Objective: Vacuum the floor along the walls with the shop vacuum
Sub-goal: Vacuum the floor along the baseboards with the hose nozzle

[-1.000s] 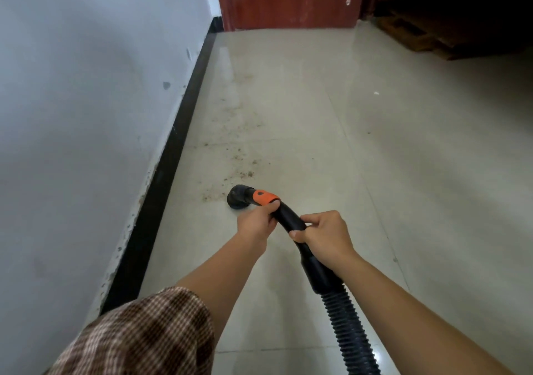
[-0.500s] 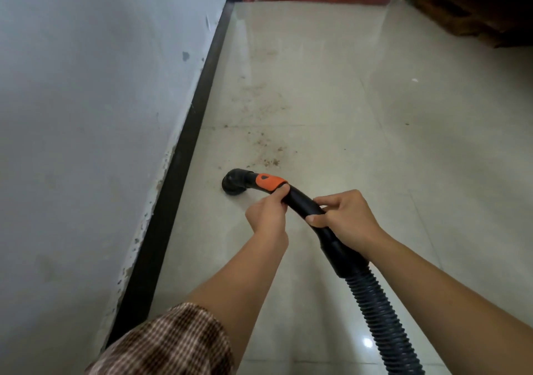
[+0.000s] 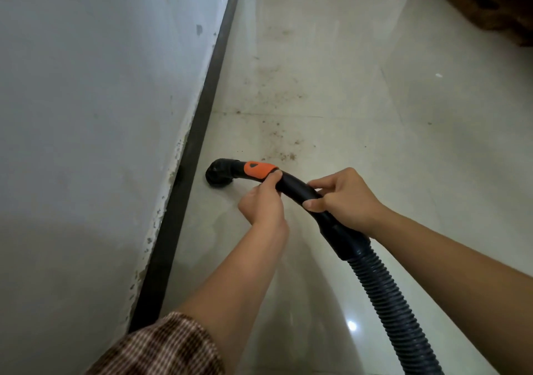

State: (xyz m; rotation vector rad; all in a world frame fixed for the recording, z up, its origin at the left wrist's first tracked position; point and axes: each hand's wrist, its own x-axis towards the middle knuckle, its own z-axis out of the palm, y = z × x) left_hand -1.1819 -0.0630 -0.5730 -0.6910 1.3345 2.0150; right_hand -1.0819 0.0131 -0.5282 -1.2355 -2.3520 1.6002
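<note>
We have both hands closed round the curved black wand point(image 3: 294, 187) of the shop vacuum; our left hand point(image 3: 261, 204) grips it just behind the orange collar point(image 3: 258, 169), thumb laid on top, and our right hand point(image 3: 343, 199) wraps it further back, just ahead of the cuff point(image 3: 346, 239) where the ribbed hose point(image 3: 386, 294) joins; the forward grip, we judge, steers the tip, while the rear one bears the drag of the hose, which runs off the lower right edge; the vacuum's body is out of view

The nozzle point(image 3: 219, 173) points down at the tiled floor point(image 3: 389, 158), just beside the dark baseboard point(image 3: 202, 115) at the foot of the white wall point(image 3: 86, 115); whether its mouth touches the tile we cannot tell; it sits there because the task follows the wall line, and the bend in the wand lets the mouth face the floor

A scatter of brown grit point(image 3: 282, 144) lies on the floor just beyond the wand and runs on ahead, a little out from the baseboard; we judge that stretch not yet cleaned, so the job has a way to go; the next pass calls for pushing forward along the baseboard with the mouth kept low; our checked sleeve point(image 3: 161, 346) shows at the bottom edge
</note>
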